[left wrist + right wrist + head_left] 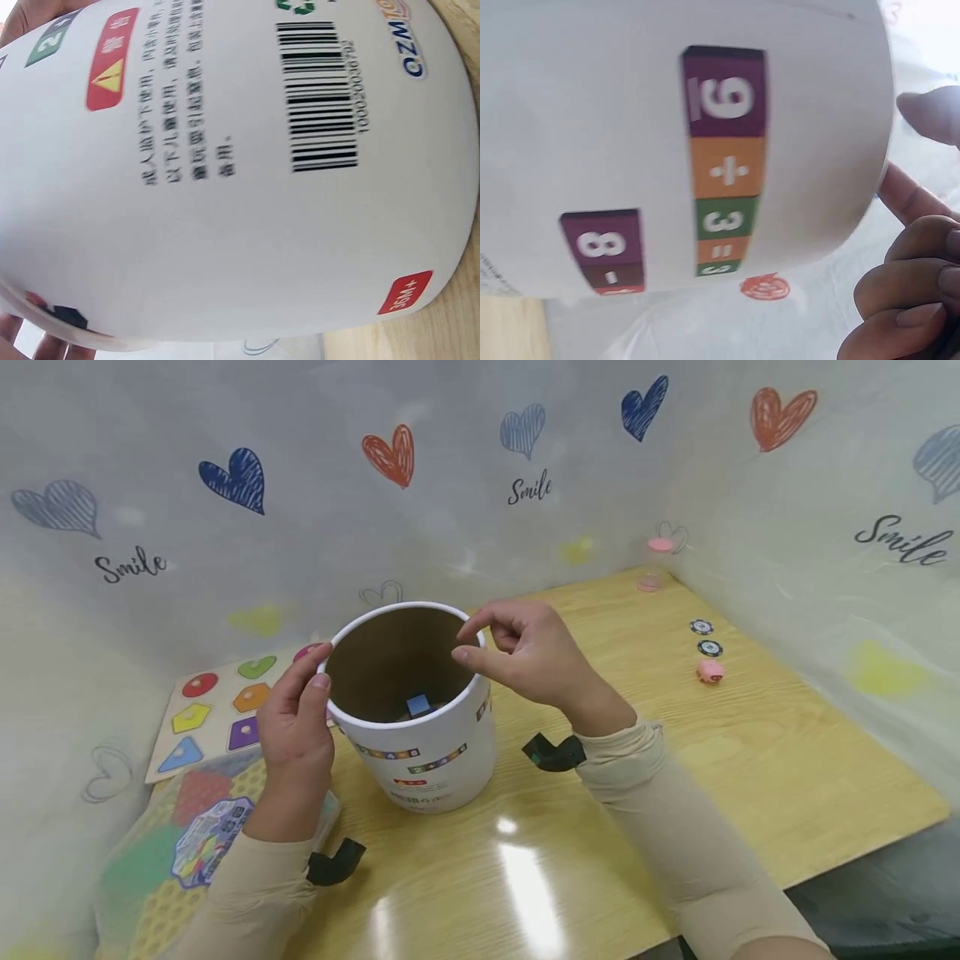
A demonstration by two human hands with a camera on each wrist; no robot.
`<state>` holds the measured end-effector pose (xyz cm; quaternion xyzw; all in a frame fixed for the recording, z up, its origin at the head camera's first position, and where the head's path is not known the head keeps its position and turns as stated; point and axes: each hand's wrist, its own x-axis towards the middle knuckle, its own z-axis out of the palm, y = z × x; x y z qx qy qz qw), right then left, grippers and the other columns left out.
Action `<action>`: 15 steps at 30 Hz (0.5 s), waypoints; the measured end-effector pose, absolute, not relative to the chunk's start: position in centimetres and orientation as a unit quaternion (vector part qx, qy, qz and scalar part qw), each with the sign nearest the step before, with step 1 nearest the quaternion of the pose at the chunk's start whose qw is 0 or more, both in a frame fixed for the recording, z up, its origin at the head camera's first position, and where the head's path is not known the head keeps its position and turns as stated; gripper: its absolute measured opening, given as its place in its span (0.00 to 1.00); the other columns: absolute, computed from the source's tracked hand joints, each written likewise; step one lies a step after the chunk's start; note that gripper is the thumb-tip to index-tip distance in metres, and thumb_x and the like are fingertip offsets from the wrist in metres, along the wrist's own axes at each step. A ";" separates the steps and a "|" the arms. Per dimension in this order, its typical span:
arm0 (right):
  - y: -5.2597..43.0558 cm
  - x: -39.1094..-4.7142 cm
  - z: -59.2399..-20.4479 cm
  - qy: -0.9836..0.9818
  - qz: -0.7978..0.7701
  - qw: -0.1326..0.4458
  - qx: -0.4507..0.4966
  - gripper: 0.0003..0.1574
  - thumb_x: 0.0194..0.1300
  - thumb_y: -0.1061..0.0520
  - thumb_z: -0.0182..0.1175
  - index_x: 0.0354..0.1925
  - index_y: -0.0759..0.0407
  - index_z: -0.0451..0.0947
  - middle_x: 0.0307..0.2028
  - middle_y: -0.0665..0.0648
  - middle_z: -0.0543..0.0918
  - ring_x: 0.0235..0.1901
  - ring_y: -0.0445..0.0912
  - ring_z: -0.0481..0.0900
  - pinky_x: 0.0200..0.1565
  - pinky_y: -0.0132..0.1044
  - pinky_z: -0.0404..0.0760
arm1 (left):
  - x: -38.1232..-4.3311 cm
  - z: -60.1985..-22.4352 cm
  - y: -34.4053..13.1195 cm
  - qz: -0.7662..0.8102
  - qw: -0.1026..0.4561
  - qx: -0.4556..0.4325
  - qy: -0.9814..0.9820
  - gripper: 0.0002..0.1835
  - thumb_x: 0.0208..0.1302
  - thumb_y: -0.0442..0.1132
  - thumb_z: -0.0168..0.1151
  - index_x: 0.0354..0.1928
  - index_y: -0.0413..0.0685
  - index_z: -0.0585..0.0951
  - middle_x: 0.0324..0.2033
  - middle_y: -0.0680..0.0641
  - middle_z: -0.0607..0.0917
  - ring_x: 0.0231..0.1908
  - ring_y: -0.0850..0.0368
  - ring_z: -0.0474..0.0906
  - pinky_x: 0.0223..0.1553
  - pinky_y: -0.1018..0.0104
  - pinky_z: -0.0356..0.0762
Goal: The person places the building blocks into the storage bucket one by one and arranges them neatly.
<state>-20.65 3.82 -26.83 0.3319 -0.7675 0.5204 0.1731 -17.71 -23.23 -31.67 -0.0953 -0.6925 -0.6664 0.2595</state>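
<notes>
A white bucket (pixel 442 777) with printed sums stands upright on the table. A blue block (pixel 417 704) shows inside it, near the bottom; other contents are mostly hidden. My left hand (pixel 296 727) grips the rim on the left, its thumb near the front edge. In the left wrist view, the barcode side of the bucket (pixel 247 247) fills the picture. My right hand (pixel 532 652) hovers at the right rim, index finger and thumb reaching over the opening. In the right wrist view, that thumb stands apart from the bucket (pixel 645 172), and the other fingers (pixel 900 330) curl around nothing.
A shape puzzle board (pixel 168 727) and a colourful packaged toy (pixel 150 852) lie at the left. Two poker chips (pixel 709 648), a pink figure (pixel 710 672) and a small pink-based clear container (pixel 649 582) sit on the right of the wooden table (pixel 750 777).
</notes>
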 end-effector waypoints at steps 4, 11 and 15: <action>2.7 -22.5 -28.3 -0.785 0.483 0.187 0.339 0.07 0.54 0.47 0.69 0.31 0.45 0.82 0.14 0.52 0.57 0.16 0.45 0.56 0.20 0.35 0.57 | -17.9 -32.4 -24.2 -0.667 0.281 -0.100 -0.682 0.17 0.69 0.39 0.53 0.57 0.48 0.78 0.57 0.47 0.77 0.59 0.48 0.69 0.57 0.61 0.72; 5.1 -23.7 -31.1 -0.809 0.479 0.196 0.278 0.04 0.59 0.53 0.61 0.32 0.48 0.82 0.12 0.52 0.61 0.13 0.44 0.58 0.17 0.34 0.60 | -19.1 -31.1 -20.9 -0.663 0.248 -0.132 -0.694 0.17 0.68 0.35 0.51 0.57 0.40 0.77 0.54 0.41 0.77 0.54 0.46 0.72 0.54 0.64 0.75; 8.6 -23.3 -33.0 -0.756 0.574 0.239 0.205 0.07 0.58 0.65 0.57 0.30 0.61 0.82 0.13 0.53 0.64 0.13 0.43 0.59 0.15 0.32 0.60 | -21.7 -30.8 -17.2 -0.634 0.220 -0.173 -0.721 0.17 0.65 0.34 0.54 0.55 0.39 0.78 0.50 0.37 0.79 0.48 0.45 0.76 0.47 0.62 0.79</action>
